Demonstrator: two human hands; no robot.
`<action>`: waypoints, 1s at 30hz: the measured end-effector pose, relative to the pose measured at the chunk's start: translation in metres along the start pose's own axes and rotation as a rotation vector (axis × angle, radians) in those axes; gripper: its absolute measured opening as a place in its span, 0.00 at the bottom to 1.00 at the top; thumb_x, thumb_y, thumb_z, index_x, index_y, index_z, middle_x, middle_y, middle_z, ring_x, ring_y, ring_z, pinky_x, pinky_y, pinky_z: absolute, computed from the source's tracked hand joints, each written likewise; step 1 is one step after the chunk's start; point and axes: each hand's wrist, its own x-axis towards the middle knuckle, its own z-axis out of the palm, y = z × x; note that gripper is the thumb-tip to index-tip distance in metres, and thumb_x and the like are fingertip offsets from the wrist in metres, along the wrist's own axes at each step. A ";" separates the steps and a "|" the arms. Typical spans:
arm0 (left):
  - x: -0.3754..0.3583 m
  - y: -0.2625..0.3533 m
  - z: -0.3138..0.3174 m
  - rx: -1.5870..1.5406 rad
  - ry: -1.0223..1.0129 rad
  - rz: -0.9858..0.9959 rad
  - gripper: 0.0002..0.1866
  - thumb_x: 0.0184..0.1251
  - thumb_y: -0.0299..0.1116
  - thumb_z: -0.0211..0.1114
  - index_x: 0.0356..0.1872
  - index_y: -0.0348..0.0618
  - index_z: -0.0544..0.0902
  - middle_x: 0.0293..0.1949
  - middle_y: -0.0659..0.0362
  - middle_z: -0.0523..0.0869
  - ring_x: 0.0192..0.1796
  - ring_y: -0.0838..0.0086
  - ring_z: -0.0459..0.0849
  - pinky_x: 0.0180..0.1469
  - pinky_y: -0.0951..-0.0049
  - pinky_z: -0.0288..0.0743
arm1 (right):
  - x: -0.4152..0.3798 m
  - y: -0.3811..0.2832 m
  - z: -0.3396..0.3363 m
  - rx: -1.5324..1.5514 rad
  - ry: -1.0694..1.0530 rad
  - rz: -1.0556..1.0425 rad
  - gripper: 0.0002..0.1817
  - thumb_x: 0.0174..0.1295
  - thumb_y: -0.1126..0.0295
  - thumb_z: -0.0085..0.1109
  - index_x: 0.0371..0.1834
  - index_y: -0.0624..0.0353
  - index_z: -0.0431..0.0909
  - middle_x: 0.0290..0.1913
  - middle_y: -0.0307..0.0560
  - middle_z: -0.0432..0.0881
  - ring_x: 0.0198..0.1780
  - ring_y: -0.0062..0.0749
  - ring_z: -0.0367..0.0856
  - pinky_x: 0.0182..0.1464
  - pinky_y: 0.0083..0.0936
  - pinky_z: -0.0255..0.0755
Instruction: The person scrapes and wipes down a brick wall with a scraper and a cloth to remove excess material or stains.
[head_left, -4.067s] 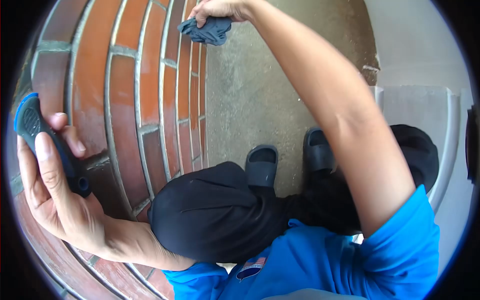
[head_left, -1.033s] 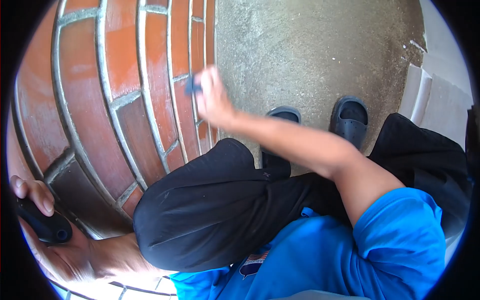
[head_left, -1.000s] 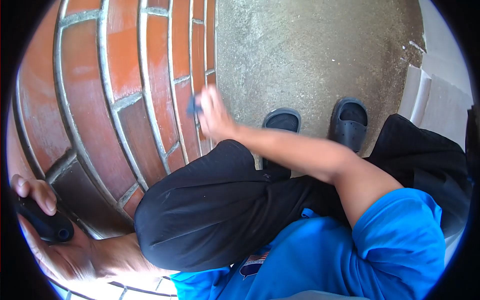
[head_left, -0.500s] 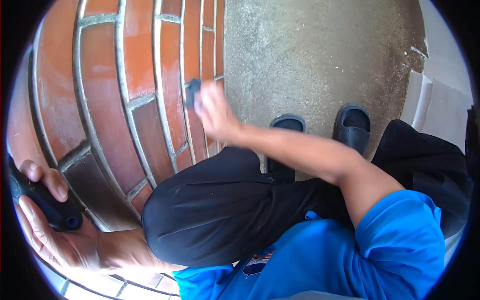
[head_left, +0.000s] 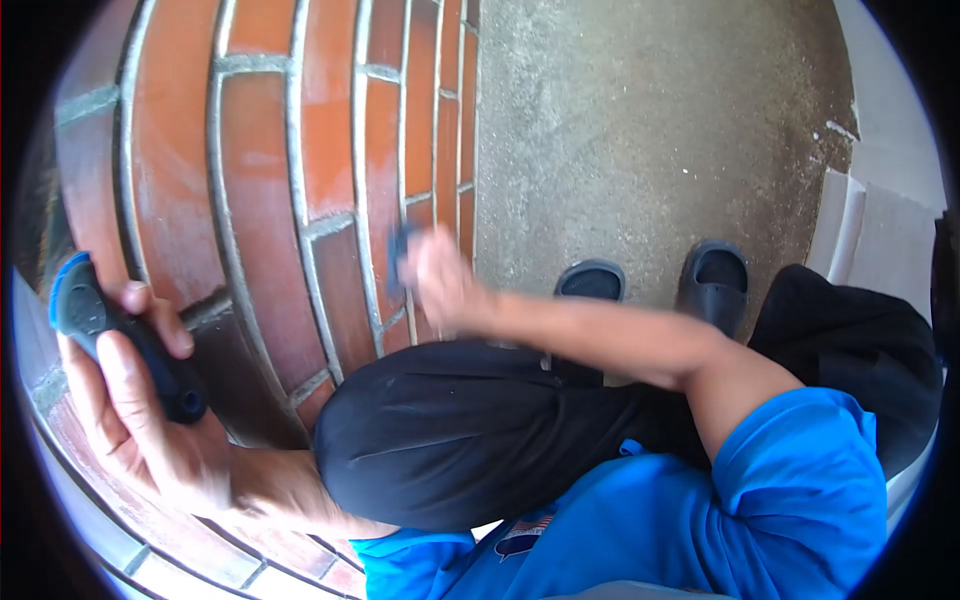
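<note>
In my left hand [head_left: 165,430], at the lower left of the head view, is a black-handled tool [head_left: 145,350] with a hole in its handle end and a rounded grey head edged in blue. Its exact kind does not show. Thumb and fingers close around the handle, close to the brick wall [head_left: 265,160]. My right hand [head_left: 440,280], smeared by motion, grips a small dark object [head_left: 400,258] against or very near the bricks low on the wall. That object is too blurred to name, and my fingers partly cover it.
Pale mortar joints separate the red bricks. A rough concrete floor [head_left: 640,130] runs along the wall's foot. My feet are in dark clogs [head_left: 718,285], and my bent knee [head_left: 400,430] is beside the wall. White panels [head_left: 890,220] stand at the right.
My left hand has risen in view with its tool, so the blue-edged head now shows. The right hand and dark object appear lower; the whole view has shifted down and right.
</note>
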 end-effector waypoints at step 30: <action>0.000 0.001 0.011 -0.005 0.022 0.065 0.24 0.77 0.34 0.55 0.65 0.26 0.69 0.45 0.50 0.79 0.37 0.73 0.76 0.44 0.71 0.71 | 0.114 0.006 0.002 -0.071 0.262 0.004 0.21 0.56 0.77 0.60 0.53 0.64 0.68 0.49 0.58 0.69 0.52 0.52 0.67 0.52 0.47 0.62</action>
